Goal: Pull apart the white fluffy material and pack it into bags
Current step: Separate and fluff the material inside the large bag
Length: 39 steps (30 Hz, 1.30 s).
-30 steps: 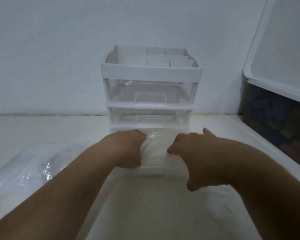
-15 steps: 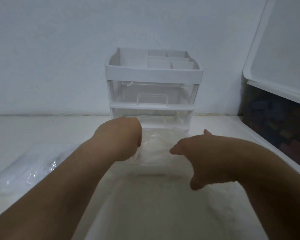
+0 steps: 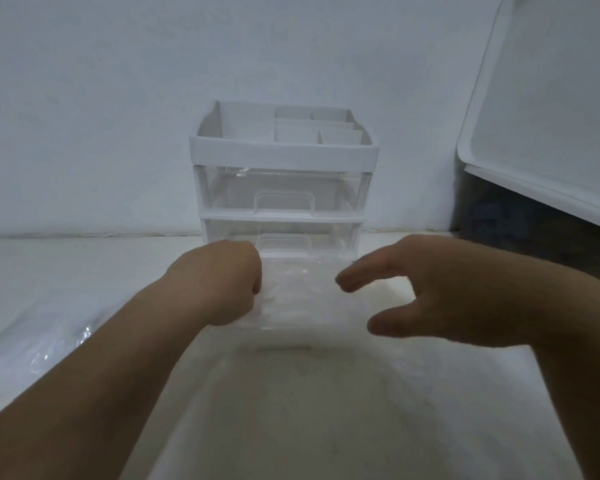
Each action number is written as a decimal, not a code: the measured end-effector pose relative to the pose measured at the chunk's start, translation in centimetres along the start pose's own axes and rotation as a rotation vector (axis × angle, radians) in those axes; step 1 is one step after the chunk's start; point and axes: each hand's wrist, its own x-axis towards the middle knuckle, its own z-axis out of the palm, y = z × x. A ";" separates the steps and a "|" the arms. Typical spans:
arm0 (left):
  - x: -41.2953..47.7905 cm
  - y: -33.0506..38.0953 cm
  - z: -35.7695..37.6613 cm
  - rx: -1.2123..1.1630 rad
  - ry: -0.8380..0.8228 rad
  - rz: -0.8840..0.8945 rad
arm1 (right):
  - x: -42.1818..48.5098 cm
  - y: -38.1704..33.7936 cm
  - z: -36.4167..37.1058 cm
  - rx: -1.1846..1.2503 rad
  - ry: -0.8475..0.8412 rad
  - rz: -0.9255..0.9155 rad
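A small clear plastic bag (image 3: 298,292) filled with white fluffy material stands upright in front of the drawer unit. My left hand (image 3: 222,285) is closed on the bag's left edge. My right hand (image 3: 430,289) hovers just right of the bag, fingers spread and curved, not touching it. Below both hands lies a clear bin (image 3: 326,403) holding a bed of white fluffy material.
A white-and-clear drawer organiser (image 3: 281,181) stands against the back wall. A crumpled heap of clear plastic bags (image 3: 32,344) lies at the left. A white lid (image 3: 548,133) leans at the right over a dark container (image 3: 520,244).
My right hand has let go of the bag and opened, drawing slightly right. My left hand has lifted a little while keeping its hold on the bag.
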 end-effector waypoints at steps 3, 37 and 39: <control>-1.1 2.5 -1.1 0.015 0.243 0.016 | -2.3 3.5 -0.2 0.270 0.234 0.151; -5.5 16.1 6.4 -1.132 0.498 0.120 | -6.7 12.8 6.4 0.908 0.539 0.215; -5.6 15.9 6.2 -1.139 0.518 0.102 | -6.6 12.7 6.6 0.956 0.521 0.186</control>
